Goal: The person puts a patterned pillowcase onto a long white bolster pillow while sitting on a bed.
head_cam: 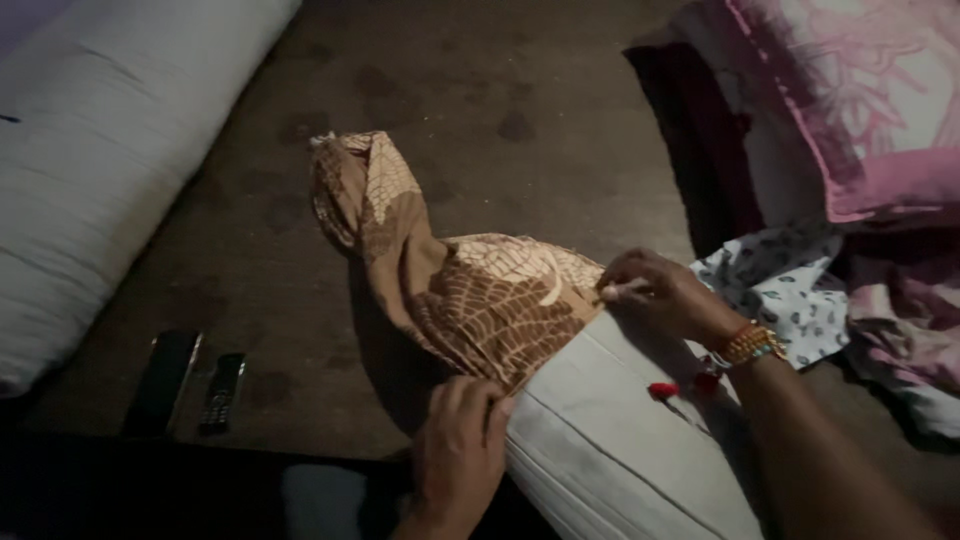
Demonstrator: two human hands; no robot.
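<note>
Head view. My left fingers are curled shut on the near edge of the brown patterned pillowcase, pinching the cloth where its open mouth meets the pillow. My right fingers are likewise closed, gripping the far side of the same open edge. My left hand sits at the lower side of the pillow; my right hand sits at the upper side, with bangles at the wrist.

Progress, as I judge it: the pillowcase covers only one end of the white pillow. Most of the pillow's length lies bare towards me. The closed far end of the case stands slack and twisted, so I judge the pillow has not yet reached the bottom. Left to do: draw the mouth along the remaining bare length, then seat the corners.

Container and contents: the pillowcase is the container; it holds the leading end of the white pillow only. Its upper part appears empty and limp.

Surroundings: the work lies on a dark brown surface. A long white bolster lies at the left. Two dark remote controls lie side by side, well apart from the pillow. A pink patterned pillow and a white spotted cloth lie at the right, the cloth just beside my right wrist.
</note>
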